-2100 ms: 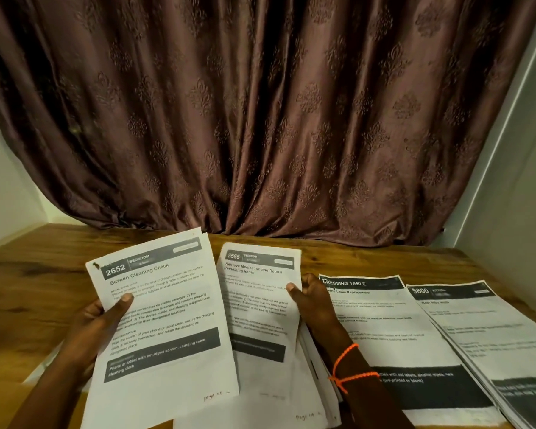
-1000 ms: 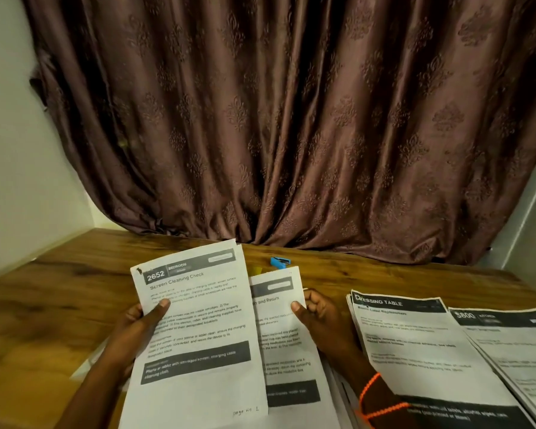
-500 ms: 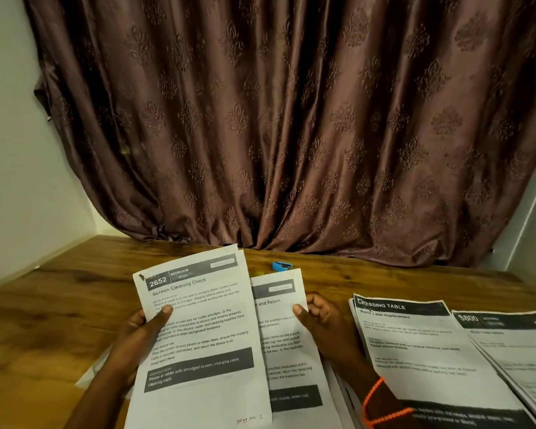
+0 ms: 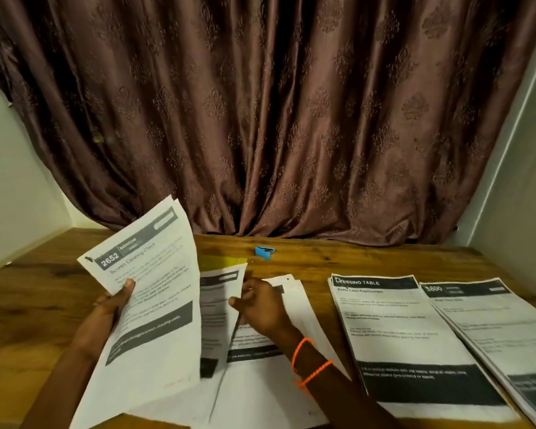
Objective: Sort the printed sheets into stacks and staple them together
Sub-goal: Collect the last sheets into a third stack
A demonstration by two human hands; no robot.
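A person sits at a wooden table (image 4: 37,292) before a heavy brown curtain (image 4: 260,119), sorting printed sheets; the left hand (image 4: 109,308) holds up a page headed "2652 Screen Cleaning Check" (image 4: 155,292), tilted, with the thumb pressed on its face and the fingers hidden behind it; the right hand (image 4: 260,305), an orange cord (image 4: 310,363) at its wrist, pinches the edge of a second sheet (image 4: 220,301) between thumb and fingers, lifting it off a loose pile (image 4: 260,388) lying directly in front of the person; to the right, well apart from the hands, two neater stacks lie flat side by side, one headed "Dressing Table" (image 4: 409,335) and one marked "$800" (image 4: 489,323), their edges overlapping slightly; a small blue stapler (image 4: 264,252) rests further back near the curtain, untouched, with something yellow (image 4: 223,261) just in front of it, partly hidden by paper; judging from this, sorting is partway done: two stacks are formed, several sheets remain unsorted, and whether any stack is stapled cannot be told.
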